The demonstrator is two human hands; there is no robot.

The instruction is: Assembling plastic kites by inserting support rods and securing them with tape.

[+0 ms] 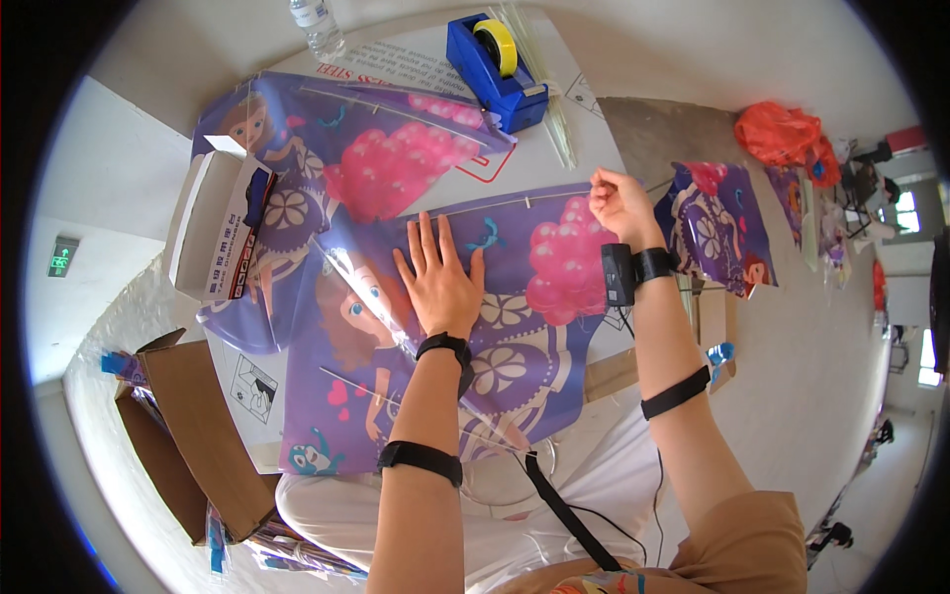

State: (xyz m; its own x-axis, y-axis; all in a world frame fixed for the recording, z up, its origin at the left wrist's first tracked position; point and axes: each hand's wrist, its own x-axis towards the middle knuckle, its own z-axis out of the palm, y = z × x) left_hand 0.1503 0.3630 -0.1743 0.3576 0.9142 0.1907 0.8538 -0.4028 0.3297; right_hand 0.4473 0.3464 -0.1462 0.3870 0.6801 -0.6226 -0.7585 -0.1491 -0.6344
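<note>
A purple plastic sheet (515,243) printed with a cartoon figure and pink puffs lies in front of me, a thin rod (495,204) running along its far edge. My left hand (440,282) rests flat on its middle, fingers spread. At the sheet's far right corner is my right hand (623,206), its fingers curled together; whatever they pinch is hidden. Another thin rod (348,381) lies across the sheet's left part. Beyond and to the left, a second similar purple sheet (287,178) partly overlaps the white tabletop.
A blue tape dispenser (512,103) with yellow tape stands at the back beside pale thin rods (560,124). An opened white carton (205,223) sits at left, a brown cardboard box (203,431) below it. Rightward are another printed sheet (714,223) and a red plastic bag (777,134). A water bottle (319,32) is behind.
</note>
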